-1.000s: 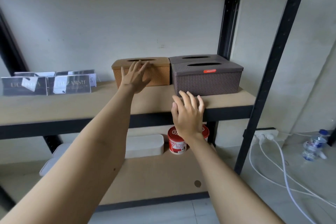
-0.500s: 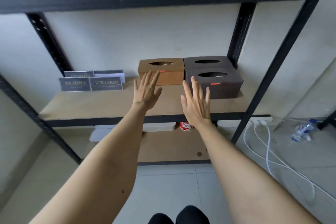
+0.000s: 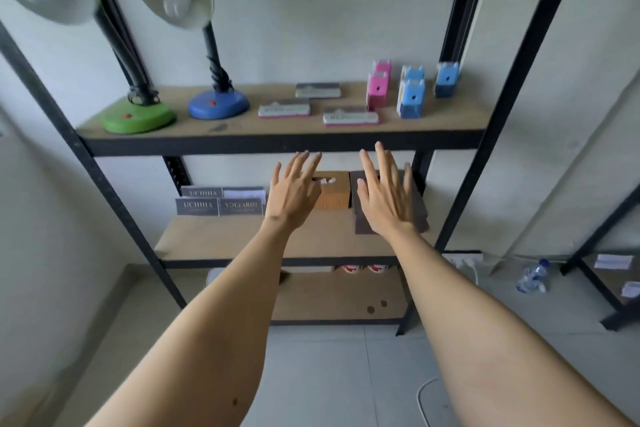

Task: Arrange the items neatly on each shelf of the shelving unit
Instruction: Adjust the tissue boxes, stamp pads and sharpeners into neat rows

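Just now both hands are empty and raised with fingers spread: the left hand (image 3: 294, 191) and the right hand (image 3: 386, 198) hover in front of the middle shelf (image 3: 214, 239), below the front edge of the upper shelf (image 3: 277, 144).

Behind the left hand sits a tan woven tissue box (image 3: 334, 192), and behind the right a dark brown tissue box (image 3: 417, 208); whether either hand touches its box cannot be told.

If the hands rise to the upper shelf, its scattered items are the likely trouble. Three flat pink-edged cases (image 3: 284, 109) lie askew, and the tall narrow pink (image 3: 377, 94) and blue boxes (image 3: 410, 99) stand upright close together, so a careless sweep could topple one into its neighbours. The two desk lamps, green-based (image 3: 140, 118) and blue-based (image 3: 219, 105), lean far over with heavy shades, so a nudge to a stem might tip them.

Readable writing is scarce: the grey name plates (image 3: 220, 204) on the middle shelf show "UCHIHA" and something like "YOEZARSH". The lettering on the cases is too blurred to read.
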Action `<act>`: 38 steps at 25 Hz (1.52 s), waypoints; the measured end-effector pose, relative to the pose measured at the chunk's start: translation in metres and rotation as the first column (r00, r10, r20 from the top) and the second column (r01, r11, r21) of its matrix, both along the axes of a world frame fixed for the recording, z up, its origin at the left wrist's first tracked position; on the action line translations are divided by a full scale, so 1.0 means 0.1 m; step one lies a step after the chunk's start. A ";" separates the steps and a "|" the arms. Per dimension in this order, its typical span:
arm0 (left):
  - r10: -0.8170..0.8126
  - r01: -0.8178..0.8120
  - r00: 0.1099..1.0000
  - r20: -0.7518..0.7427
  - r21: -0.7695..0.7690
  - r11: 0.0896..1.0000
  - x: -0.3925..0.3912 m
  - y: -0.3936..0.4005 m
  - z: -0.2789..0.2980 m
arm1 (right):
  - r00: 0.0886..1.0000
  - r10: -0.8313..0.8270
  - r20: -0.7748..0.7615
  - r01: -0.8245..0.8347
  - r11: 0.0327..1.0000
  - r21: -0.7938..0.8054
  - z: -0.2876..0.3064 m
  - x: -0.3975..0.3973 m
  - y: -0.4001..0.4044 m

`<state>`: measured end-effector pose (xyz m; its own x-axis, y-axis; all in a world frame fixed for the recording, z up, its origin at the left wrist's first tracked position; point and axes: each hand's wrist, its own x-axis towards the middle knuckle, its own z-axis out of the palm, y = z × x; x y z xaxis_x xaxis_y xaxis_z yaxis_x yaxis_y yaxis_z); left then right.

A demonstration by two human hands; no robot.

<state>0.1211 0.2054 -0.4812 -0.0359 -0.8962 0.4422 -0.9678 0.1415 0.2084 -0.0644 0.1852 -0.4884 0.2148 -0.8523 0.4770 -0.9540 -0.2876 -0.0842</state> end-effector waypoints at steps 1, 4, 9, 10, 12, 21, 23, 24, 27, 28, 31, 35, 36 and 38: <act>-0.003 0.003 1.000 0.003 -0.004 1.000 0.01 0.01 0.18 | 1.000 0.004 -0.002 -0.004 1.000 0.004 0.20 0.00 0.01; -0.019 0.020 1.000 0.014 -0.039 0.999 0.03 -0.11 0.65 | 1.000 -0.024 0.012 0.023 1.000 0.015 0.70 -0.02 -0.06; -0.050 0.054 0.997 0.053 -0.075 0.996 -0.04 -0.46 1.17 | 0.994 -0.104 0.023 0.104 0.994 0.019 1.06 -0.18 -0.23; -0.062 0.067 0.996 0.063 -0.078 0.995 -0.07 -0.56 1.22 | 0.992 -0.121 0.022 0.120 0.992 0.023 1.11 -0.24 -0.27; -0.093 0.098 0.993 0.071 -0.069 0.993 -0.17 -0.77 1.28 | 0.989 -0.150 0.013 0.149 0.989 0.017 1.16 -0.36 -0.40; -0.214 0.215 0.973 0.093 -0.003 0.977 -0.90 -2.22 1.66 | 0.974 -0.195 0.119 0.195 0.981 0.007 1.47 -1.02 -1.71; -0.240 0.234 0.964 0.114 0.064 0.970 -1.04 -2.53 1.76 | 0.973 -0.194 0.122 0.189 0.981 0.048 1.58 -1.15 -2.01; -0.255 0.242 0.958 0.130 0.107 0.964 -1.10 -2.66 1.80 | 0.977 -0.193 0.093 0.185 0.979 0.080 1.62 -1.20 -2.15; -0.297 0.255 0.940 0.168 0.230 0.939 -1.26 -3.00 1.85 | 0.982 -0.184 -0.035 0.187 0.957 0.222 1.70 -1.32 -2.55; -0.311 0.258 0.933 0.183 0.265 0.929 -1.30 -3.12 1.84 | 0.982 -0.170 -0.078 0.185 0.946 0.266 1.72 -1.36 -2.69; -0.349 0.246 0.895 0.279 0.345 0.906 -1.39 -3.39 1.78 | 0.974 -0.110 -0.196 0.175 0.919 0.354 1.73 -1.40 -3.00; -0.403 0.250 0.842 0.359 0.402 0.881 -1.46 -3.60 1.72 | 0.958 -0.071 -0.279 0.208 0.842 0.498 1.79 -1.41 -3.28; -0.411 0.258 0.838 0.360 0.402 0.879 -1.47 -3.64 1.72 | 0.960 -0.071 -0.272 0.212 0.816 0.538 1.81 -1.41 -3.35; -0.418 0.272 0.829 0.371 0.386 0.882 -1.50 -3.73 1.73 | 0.967 -0.080 -0.242 0.210 0.788 0.578 1.83 -1.42 -3.44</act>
<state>-0.0290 -0.1675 -0.3084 -0.4891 -0.8721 0.0145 -0.8659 0.4835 -0.1280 -0.2067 -0.1591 -0.3055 0.0981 -0.9800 -0.1732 -0.9950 -0.0994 -0.0007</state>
